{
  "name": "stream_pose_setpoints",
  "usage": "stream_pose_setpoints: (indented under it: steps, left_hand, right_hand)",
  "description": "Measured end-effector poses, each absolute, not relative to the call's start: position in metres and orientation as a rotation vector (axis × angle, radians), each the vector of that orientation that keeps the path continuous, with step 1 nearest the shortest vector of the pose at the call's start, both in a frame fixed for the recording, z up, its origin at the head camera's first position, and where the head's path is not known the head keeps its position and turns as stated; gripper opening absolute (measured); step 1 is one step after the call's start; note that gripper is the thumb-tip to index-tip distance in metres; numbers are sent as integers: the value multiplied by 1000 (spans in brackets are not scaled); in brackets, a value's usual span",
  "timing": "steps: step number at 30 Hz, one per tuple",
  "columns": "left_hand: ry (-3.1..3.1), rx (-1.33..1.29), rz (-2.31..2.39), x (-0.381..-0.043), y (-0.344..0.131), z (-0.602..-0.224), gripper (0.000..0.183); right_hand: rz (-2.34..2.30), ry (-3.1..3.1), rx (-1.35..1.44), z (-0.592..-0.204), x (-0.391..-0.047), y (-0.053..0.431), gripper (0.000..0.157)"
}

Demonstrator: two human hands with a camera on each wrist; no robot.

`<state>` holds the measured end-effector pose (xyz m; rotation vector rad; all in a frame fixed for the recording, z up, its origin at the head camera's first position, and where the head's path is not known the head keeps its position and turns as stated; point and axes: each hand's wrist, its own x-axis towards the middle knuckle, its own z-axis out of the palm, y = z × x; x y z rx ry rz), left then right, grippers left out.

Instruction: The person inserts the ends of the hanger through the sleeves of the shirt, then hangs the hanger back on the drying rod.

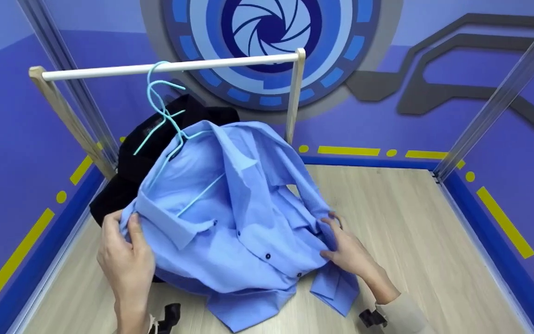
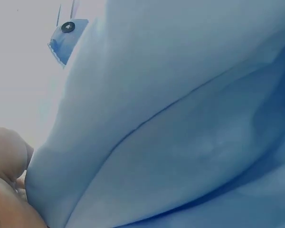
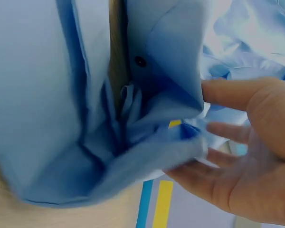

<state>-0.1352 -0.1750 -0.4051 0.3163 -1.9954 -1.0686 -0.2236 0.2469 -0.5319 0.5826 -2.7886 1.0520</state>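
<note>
A light blue button-up shirt (image 1: pixel 271 232) is draped over a turquoise hanger (image 1: pixel 182 133), its front partly open, with dark buttons showing. My left hand (image 1: pixel 125 253) pinches the shirt's edge near the left shoulder, thumb on top. Pale blue cloth fills most of the left wrist view, part of that hand (image 2: pixel 7 175) at its lower left. On the other side my right hand (image 1: pixel 350 248) touches the shirt near a sleeve. Its fingers are spread in the right wrist view, the fingertips (image 3: pixel 216 91) against folded cloth.
Behind the shirt a black garment (image 1: pixel 132 162) hangs with another turquoise hanger (image 1: pixel 149 134) from the rack's white rod (image 1: pixel 230 61). Wooden posts (image 1: pixel 73 120) support the rod. Blue patterned walls (image 1: pixel 355 125) enclose the wood-look tabletop (image 1: pixel 401 222).
</note>
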Motion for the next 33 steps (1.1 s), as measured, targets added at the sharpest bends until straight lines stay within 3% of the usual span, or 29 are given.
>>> stream_pose_setpoints:
  steps: [7, 14, 17, 26, 33]
  left_hand:
    - [-1946, 358, -1087, -135, -176, -400, 24]
    - [-1897, 321, -1073, -143, -174, -396, 22]
    - [-1881, 314, -1077, -147, -172, -395, 22]
    - [-1884, 307, -1103, -163, -167, -389, 22]
    - [-1905, 270, -1076, -176, -164, -385, 22]
  right_hand:
    - [1100, -2734, 457, -535, -226, 247, 94]
    - [1092, -2807, 594, -540, -223, 245, 67]
    - [1119, -2847, 663, -541, -223, 242, 64]
    - [1226, -2975, 920, -540, -222, 233, 97]
    - [1254, -2963, 1130, -543, -223, 227, 106]
